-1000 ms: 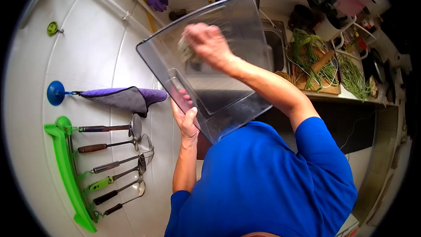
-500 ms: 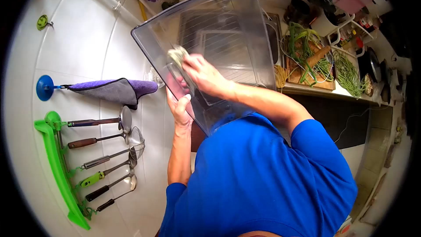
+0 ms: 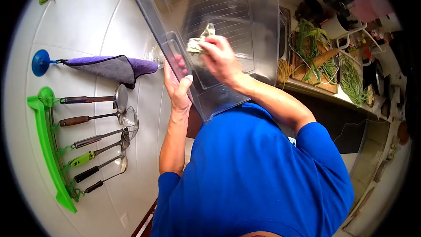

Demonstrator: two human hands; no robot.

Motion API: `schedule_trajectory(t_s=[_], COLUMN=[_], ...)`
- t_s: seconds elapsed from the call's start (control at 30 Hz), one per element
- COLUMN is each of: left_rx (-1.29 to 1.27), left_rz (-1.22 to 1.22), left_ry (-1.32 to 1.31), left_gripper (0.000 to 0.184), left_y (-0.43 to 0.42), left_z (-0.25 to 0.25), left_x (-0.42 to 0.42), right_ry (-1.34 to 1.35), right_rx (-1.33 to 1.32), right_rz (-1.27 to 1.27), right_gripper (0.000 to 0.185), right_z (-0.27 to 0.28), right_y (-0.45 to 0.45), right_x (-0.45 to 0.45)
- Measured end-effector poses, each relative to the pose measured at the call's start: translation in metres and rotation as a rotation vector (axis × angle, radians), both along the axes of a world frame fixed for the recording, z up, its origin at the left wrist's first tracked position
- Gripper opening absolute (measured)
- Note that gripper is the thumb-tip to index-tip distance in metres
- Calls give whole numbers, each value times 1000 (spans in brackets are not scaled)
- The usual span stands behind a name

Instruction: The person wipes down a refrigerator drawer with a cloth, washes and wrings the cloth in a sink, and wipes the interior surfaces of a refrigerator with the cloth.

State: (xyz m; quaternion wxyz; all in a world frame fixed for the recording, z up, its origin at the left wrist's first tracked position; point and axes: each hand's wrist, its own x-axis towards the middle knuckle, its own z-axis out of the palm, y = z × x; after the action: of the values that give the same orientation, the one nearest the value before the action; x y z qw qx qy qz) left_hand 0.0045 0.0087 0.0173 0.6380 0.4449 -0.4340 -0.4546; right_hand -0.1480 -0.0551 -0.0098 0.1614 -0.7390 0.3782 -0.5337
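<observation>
A large clear grey plastic bin point(image 3: 263, 26) is tilted up against my body, its lower edge at the blue shirt. Wrapped round its left side is my left hand point(image 3: 179, 88), with the thumb outside and the fingers showing pink through the plastic. Over the bin's inside, my right hand point(image 3: 221, 59) pinches a crumpled pale green and white cloth point(image 3: 197, 41). The cloth lies near the middle of the bin, right of its long moulded handle slot.
Utensils hang from a green rack point(image 3: 48, 149) on the left wall, below a purple and grey cloth point(image 3: 114, 68). At the right, a counter bears a wooden board point(image 3: 322, 85) with greens, long green beans point(image 3: 351, 79), and a dark pot point(image 3: 309, 8).
The bin has risen in view. My right hand, with the cloth, has moved from beside the handle slot toward the middle of the bin. My left hand still grips the side.
</observation>
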Motion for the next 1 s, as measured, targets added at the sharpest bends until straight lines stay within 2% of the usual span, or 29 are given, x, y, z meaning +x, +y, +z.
schedule_trajectory(t_s=[0.1, 0.2, 0.27, 0.3, 0.33, 0.4, 0.5, 0.53, 0.6, 0.67, 0.7, 0.73, 0.8, 0.83, 0.9, 1.0], left_rx=[-5, -3, 13, 21, 15, 46, 40, 49, 53, 57, 63, 64, 79, 94, 111, 132], left_rz=[-32, 6, 19, 39, 30, 33, 30, 37, 43, 55, 49, 47, 53, 44, 26, 8], left_ry=[148, 135, 163, 199, 202, 123, 106, 119, 101, 87, 66, 46, 47, 45, 58, 45], left_gripper=[83, 81, 79, 76, 76, 74, 72, 72, 73, 74, 76, 78, 79, 81, 81, 84], left_y=[-4, -3, -2, -6, -8, -1, 0, 2, 2, 2, 2, 2, 2, 3, 1, 0], left_z=[-9, -15, -12, -9, -7, -4, -4, -5, -7, -8, -8, -7, -6, -6, -9, -5], left_x=[-7, -2, -4, -6, -7, -7, -9, -8, -3, 3, 7, 9, 8, 7, 7, 0], right_ry=[110, 300, 560, 607, 517, 587, 686, 792, 898, 1230, 1149, 890, 626, 624, 426, 349], right_rx=[-12, 11, 120, 226, 495, 291, 283, 300, 192, 326, 347, 336, 181, 182, 405, 317], right_rz=[99, 285, 531, 617, 594, 750, 754, 759, 614, 364, 323, 211, 84, 92, 52, -67], right_gripper=[19, 19, 14, 15, 13, 18, 21, 22, 23, 23, 19, 22, 26, 26, 35, 42], right_z=[-29, -48, -75, -70, -74, -65, -64, -60, -78, -69, -53, -60, -37, -24, -6, -18], right_y=[17, 36, 52, 52, 51, 47, 44, 35, 28, 27, 21, 17, 9, 6, 2, -5], right_x=[19, 6, 0, -4, 3, -3, -30, -44, -72, -84, -93, -94, -86, -77, -55, -29])
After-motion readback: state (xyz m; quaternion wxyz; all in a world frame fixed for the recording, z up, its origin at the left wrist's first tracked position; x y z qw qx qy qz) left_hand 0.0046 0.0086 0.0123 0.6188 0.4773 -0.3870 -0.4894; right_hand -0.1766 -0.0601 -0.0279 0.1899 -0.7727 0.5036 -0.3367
